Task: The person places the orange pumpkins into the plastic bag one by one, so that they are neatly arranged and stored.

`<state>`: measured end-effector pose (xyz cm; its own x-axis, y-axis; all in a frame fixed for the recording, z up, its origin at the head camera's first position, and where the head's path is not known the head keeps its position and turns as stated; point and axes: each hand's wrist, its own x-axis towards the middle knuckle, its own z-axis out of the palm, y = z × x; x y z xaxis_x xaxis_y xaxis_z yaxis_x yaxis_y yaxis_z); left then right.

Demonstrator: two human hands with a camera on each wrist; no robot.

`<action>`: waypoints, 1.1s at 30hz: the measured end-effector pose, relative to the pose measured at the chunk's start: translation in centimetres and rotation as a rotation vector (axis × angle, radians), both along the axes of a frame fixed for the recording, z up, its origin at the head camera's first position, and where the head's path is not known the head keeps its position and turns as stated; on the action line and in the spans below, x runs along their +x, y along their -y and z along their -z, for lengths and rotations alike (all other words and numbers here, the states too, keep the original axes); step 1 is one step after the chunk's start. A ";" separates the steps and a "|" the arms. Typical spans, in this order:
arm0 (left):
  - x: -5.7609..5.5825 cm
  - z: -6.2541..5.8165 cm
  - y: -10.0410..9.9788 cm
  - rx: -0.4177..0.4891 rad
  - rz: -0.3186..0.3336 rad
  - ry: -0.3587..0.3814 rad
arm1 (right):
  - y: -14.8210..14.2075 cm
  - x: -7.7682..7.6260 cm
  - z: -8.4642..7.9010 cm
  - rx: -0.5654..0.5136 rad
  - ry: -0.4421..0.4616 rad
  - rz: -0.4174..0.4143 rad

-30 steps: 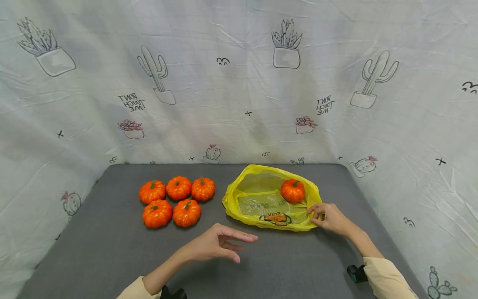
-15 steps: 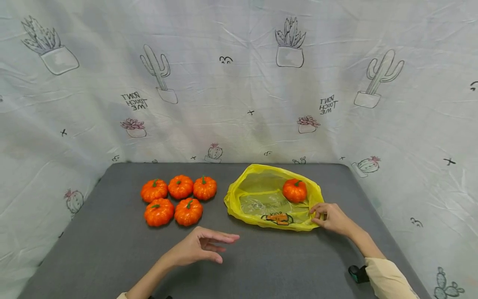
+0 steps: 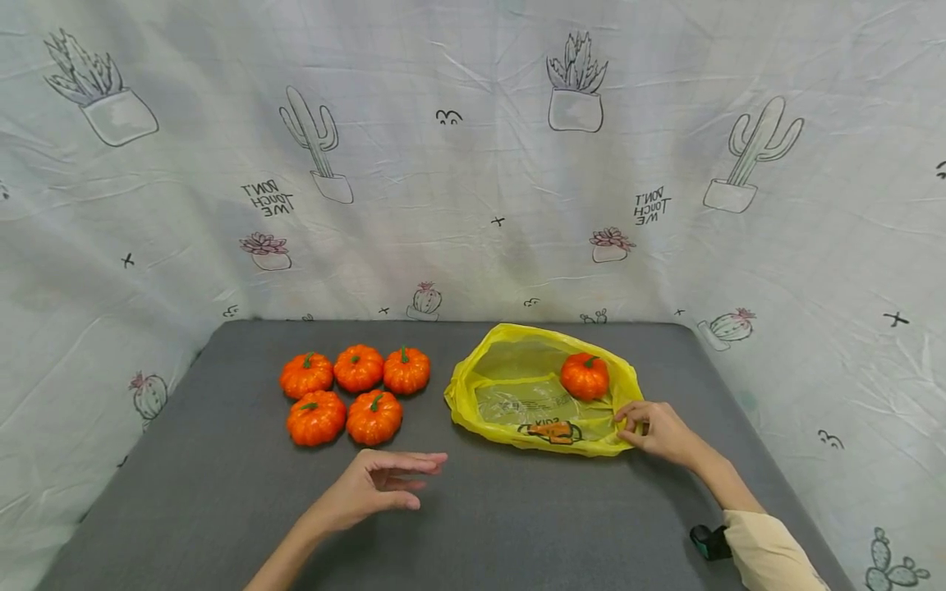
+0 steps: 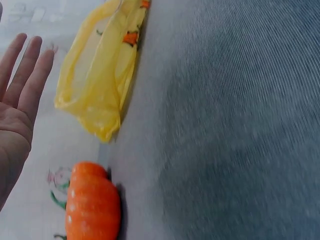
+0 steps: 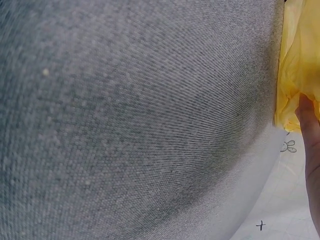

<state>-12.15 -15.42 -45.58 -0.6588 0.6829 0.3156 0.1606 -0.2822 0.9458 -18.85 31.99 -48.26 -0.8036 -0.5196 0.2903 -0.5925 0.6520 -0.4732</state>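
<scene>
A yellow plastic bag (image 3: 473,414) lies on its base with its mouth spread wide, one small orange pumpkin (image 3: 585,377) inside at the right. My right hand (image 3: 663,431) pinches the bag's right rim; the right wrist view shows a finger (image 5: 308,120) against the yellow plastic. My left hand (image 3: 362,491) hovers above the table in front of the pumpkins, holding nothing, fingers extended and thumb apart. Several more small pumpkins with green stems sit in two rows left of the bag; the nearest to my left hand is the front right pumpkin (image 3: 374,418).
The grey cloth-covered table (image 3: 517,525) reaches back to a white curtain (image 3: 384,164) printed with cactus drawings, which also hangs along both sides. Beside my right sleeve (image 3: 769,546) a black wrist device (image 3: 709,542) shows.
My left hand has moved left, away from the bag and toward the front of the pumpkin group. My right hand keeps its pinch on the bag's rim.
</scene>
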 end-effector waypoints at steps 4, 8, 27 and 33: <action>-0.1 0.1 1.2 -0.022 -0.063 -0.023 | 0.1 0.0 -0.2 -0.019 0.001 -0.007; -0.3 0.2 2.3 -0.029 -0.115 -0.044 | 0.0 0.0 -0.2 -0.028 0.003 -0.004; -0.9 0.8 8.5 -0.011 -0.360 -0.144 | 0.0 -0.2 0.0 -0.023 0.005 -0.009; -1.0 1.0 9.8 -0.051 -0.407 -0.113 | 0.1 -0.2 0.3 -0.015 0.000 -0.002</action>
<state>-13.13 -25.20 -46.59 -0.8413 0.3906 0.3736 0.3526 -0.1274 0.9271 -19.02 31.89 -48.53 -0.8027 -0.5167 0.2978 -0.5936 0.6437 -0.4830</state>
